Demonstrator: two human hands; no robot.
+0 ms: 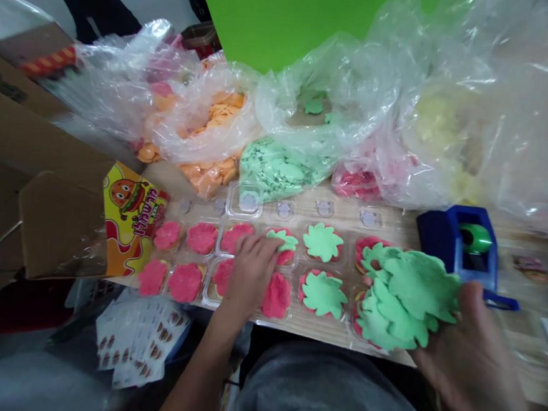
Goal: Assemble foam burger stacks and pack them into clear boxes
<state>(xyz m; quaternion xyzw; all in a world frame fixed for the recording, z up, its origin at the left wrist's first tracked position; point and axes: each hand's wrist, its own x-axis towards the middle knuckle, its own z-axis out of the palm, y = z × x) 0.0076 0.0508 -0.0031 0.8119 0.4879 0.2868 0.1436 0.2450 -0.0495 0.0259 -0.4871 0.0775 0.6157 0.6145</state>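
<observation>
Two rows of clear plastic cups hold red flower-shaped candy pieces [183, 281] over yellowish ones. My left hand [253, 263] reaches into the middle of the rows, its fingertips on the edge of a green leaf-shaped candy piece [285, 236] that lies over a red one. Two cups to the right have a green piece [323, 242] on top. My right hand [474, 363] holds a stack of green leaf-shaped candy pieces [413, 290] above the rightmost cups, its thumb along the stack's right edge.
Behind the cups, clear bags hold orange pieces [210, 173], green pieces [281, 168], pink pieces [358, 180] and yellow pieces [441, 129]. A blue tape dispenser [463, 225] stands right. Left are a cardboard box [61, 222], a printed card [127, 214] and sticker sheets [140, 340]. A person [98, 2] stands behind.
</observation>
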